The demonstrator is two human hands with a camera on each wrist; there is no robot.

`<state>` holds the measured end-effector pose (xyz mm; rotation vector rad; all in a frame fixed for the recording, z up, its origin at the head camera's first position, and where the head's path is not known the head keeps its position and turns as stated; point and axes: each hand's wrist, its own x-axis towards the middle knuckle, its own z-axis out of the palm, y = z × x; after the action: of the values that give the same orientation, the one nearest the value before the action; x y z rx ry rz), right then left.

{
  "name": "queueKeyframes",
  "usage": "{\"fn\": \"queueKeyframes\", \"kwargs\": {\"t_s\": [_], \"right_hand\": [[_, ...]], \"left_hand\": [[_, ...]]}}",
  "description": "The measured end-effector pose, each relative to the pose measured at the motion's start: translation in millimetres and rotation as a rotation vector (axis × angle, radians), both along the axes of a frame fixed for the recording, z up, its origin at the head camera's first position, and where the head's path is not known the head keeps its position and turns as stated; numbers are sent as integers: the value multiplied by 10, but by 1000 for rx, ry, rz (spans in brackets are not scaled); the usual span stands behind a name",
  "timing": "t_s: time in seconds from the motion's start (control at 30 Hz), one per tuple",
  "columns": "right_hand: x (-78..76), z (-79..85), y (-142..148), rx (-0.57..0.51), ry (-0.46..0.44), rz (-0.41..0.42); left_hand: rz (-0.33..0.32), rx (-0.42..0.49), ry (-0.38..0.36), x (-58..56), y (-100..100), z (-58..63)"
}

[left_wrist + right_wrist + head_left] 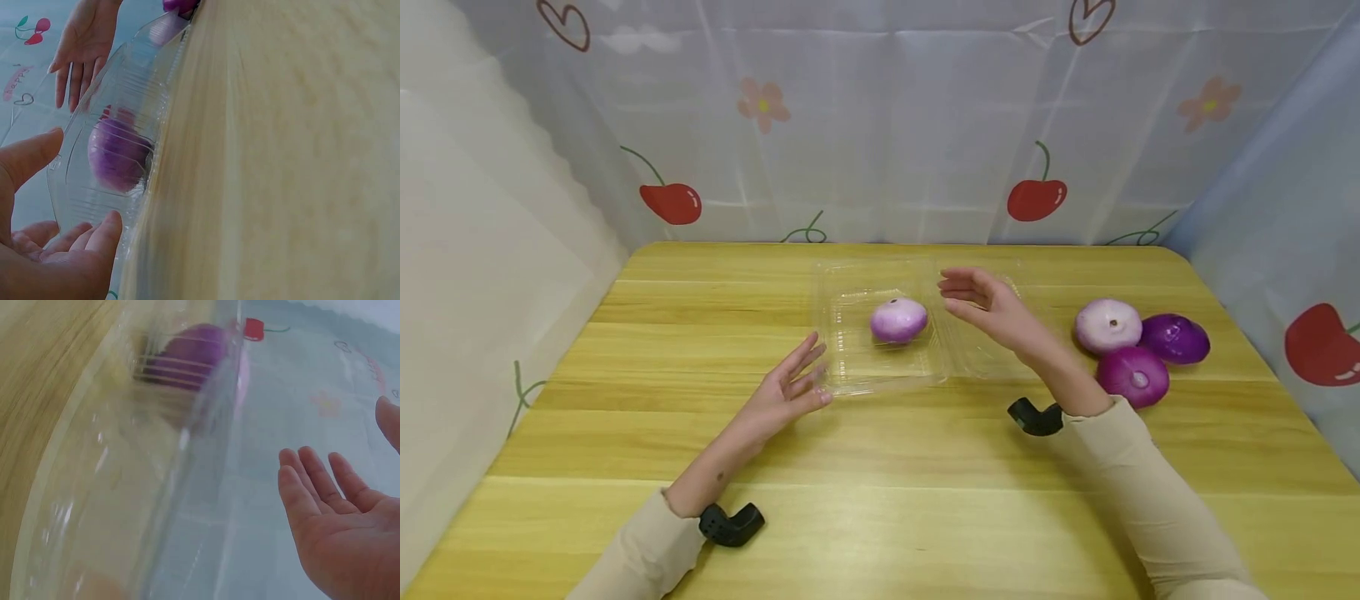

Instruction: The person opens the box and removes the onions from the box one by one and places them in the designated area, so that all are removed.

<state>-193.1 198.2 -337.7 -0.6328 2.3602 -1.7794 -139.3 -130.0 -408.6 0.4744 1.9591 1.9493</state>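
Observation:
A clear plastic clamshell box (857,379) lies unfolded on the table, its lid half (992,367) to the right. One purple-and-white onion (898,321) sits inside the base. At the box's left side is my left hand (778,400), fingers spread and nearly straight around the front left corner; whether they touch the plastic I cannot tell. My right hand (988,308) hovers over the lid half with nothing in it. The right wrist view shows that palm (350,544) with fingers extended. Through the box wall the left wrist view shows the onion (119,153).
Right of the box, three more onions sit close together: a pale one (1108,327), a dark purple one (1176,338) and a magenta one (1133,377). The wooden table (880,500) ends at a patterned curtain (865,125) behind. Black wrist cameras (730,525) hang at both cuffs.

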Motion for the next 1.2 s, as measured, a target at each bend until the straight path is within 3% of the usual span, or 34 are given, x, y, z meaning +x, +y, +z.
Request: {"fn": "queueKeyframes", "kwargs": {"t_s": [0.33,0.67,0.77,0.97,1.2], "right_hand": [[-272,-149,-351,-50,-16,72],[-408,-264,-447,56,20,164],[-427,-272,-452,131,79,169],[-425,-262,-456,408,217,160],[-414,-283,-482,531,257,148]], "left_hand": [[3,-1,-2,6,-8,-3],[3,-14,-10,9,1,0],[7,-20,-17,13,0,7],[-2,-9,-11,7,1,5],[7,-18,-17,0,-2,9]]}}
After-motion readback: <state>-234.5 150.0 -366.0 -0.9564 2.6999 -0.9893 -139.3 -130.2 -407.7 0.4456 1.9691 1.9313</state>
